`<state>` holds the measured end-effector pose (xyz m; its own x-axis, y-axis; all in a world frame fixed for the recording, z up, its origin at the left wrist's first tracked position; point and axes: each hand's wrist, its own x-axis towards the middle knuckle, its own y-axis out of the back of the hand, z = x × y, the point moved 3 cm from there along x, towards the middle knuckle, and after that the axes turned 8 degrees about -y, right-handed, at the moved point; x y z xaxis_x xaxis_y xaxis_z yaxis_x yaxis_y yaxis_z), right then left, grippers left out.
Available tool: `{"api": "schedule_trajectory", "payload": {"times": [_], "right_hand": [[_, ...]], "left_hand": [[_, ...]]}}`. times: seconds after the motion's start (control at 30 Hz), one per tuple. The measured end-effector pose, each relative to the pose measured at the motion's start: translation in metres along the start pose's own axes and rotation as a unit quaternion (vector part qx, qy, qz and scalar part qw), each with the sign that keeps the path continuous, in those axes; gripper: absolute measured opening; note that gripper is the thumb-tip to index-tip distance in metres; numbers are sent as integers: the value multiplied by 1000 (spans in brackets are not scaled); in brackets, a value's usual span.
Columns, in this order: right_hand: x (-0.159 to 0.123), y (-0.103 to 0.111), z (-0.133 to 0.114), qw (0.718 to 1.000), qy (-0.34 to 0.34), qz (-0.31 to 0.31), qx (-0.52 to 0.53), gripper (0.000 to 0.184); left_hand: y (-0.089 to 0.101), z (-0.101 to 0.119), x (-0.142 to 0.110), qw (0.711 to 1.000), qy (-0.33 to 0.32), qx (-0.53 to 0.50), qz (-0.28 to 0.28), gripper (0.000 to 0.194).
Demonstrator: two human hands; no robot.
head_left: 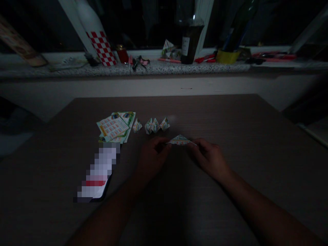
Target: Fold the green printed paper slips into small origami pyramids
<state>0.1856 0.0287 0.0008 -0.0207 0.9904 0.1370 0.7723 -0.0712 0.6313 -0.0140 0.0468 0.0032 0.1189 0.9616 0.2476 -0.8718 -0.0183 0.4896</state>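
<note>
Dim light is falling on a brown wooden table (230, 119). Left hand (152, 155) and right hand (208, 157) are pinching opposite ends of a folded printed paper triangle (179, 140), lying between their fingertips just right of four small folded paper pieces (153, 125).

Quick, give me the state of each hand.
Left hand: pinching the left end of the folded paper piece.
Right hand: pinching its right end.
</note>
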Motion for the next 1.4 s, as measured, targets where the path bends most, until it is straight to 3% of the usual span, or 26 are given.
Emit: {"api": "schedule_trajectory", "payload": {"times": [0.53,0.73,1.1,1.4], "right_hand": [[0,-2,-2,998,42,-8,-53,25],[0,0,-4,997,40,-8,-60,25],[-3,-1,-6,998,44,-17,-32,25],[-1,-4,-5,997,56,-21,-41,27]], "left_hand": [[0,-2,1,996,51,-70,15,22],[-5,-7,-1,997,54,-54,0,37],[-10,-6,-5,992,76,-99,18,41],[-7,7,-5,999,17,38,24,28]]}}
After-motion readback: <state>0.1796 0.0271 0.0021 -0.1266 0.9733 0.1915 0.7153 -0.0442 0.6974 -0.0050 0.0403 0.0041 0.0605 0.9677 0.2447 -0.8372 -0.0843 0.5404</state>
